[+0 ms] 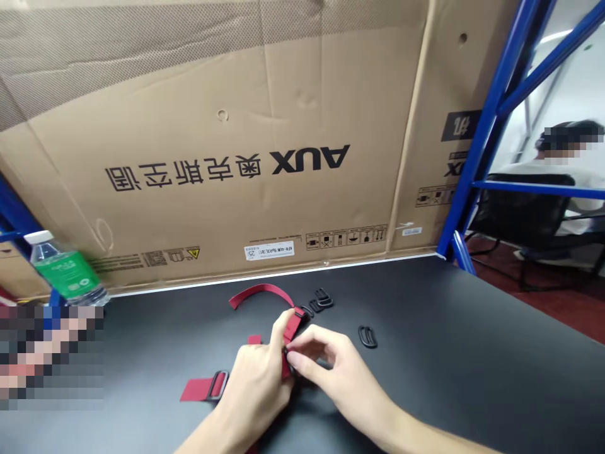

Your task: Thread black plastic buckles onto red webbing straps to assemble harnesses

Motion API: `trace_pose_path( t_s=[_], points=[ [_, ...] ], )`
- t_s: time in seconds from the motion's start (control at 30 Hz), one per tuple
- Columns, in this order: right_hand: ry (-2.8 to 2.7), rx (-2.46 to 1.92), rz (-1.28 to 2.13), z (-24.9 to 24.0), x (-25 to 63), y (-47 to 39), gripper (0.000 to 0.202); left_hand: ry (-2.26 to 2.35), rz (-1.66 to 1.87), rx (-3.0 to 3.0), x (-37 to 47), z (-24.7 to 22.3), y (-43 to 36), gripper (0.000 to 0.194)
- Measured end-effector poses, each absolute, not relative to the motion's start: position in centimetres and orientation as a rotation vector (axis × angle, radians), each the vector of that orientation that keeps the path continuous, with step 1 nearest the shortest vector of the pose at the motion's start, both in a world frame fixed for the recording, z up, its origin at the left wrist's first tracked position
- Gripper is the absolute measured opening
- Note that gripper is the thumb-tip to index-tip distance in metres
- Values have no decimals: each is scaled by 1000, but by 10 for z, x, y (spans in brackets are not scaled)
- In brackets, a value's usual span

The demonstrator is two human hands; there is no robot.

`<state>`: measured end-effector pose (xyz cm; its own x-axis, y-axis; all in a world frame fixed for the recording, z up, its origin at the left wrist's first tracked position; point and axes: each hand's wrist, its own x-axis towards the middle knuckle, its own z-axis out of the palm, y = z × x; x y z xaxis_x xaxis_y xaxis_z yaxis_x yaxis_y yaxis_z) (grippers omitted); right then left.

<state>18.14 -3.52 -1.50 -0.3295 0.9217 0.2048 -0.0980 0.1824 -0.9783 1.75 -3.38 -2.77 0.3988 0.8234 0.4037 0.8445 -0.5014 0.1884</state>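
My left hand (pixel 262 372) is closed around a red strap (pixel 293 326) near the middle of the black table. The thumb and forefinger of my right hand (pixel 331 359) pinch at a small dark part on the same strap, against my left fingers. A black buckle sits on the strap just beyond my left thumb, and a loose red end (pixel 265 289) curves away to the left. Left of my left hand lies another red piece (pixel 196 389) threaded through a black buckle (pixel 218 385). Part of the webbing is hidden under my hands.
Black buckles (pixel 324 298) lie beyond my hands, and one more (pixel 367 337) rests to the right. A bottle with a green label (pixel 70 271) stands at the left. A large cardboard sheet (pixel 189 126) and blue frame (pixel 477 151) border the black table (pixel 449 353). A person sits at far right.
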Motion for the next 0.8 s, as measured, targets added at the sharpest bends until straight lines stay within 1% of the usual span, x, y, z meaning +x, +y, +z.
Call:
trace_pose_path(
  t_s=[0.1,0.13,0.23,0.3,0.43,0.53,0.63,0.7,0.77,0.8],
  points=[
    [-1382,-818,1460,-19,181,-30,33,-1512,-666,-2603,20,-23,-37,72],
    [-1369,-826,1477,-18,182,-28,34,-1478,-679,-2624,21,-20,-38,67],
    [-1360,-866,1466,-13,187,-23,36,-1377,-745,-2669,23,-10,-39,41],
    [-1351,-880,1446,-10,189,-21,37,-1359,-778,-2681,23,-6,-39,33],
    [-1305,-880,1366,-8,190,-18,38,-1473,-845,-2753,25,-5,-38,34],
    [-1289,-902,1250,-6,192,-15,34,-1648,-922,-2781,25,-6,-37,33],
    [-1256,-926,1166,-1,198,-11,35,-1819,-1000,-2756,22,-8,-33,34],
    [-1263,-902,1210,1,201,-10,39,-1825,-1070,-2799,20,-9,-30,35],
    [-1338,-791,1357,1,201,-9,46,-1788,-1152,-2880,20,-7,-29,34],
    [-1398,-700,1441,1,201,-9,50,-1759,-1190,-2941,20,-7,-29,31]
  ],
)
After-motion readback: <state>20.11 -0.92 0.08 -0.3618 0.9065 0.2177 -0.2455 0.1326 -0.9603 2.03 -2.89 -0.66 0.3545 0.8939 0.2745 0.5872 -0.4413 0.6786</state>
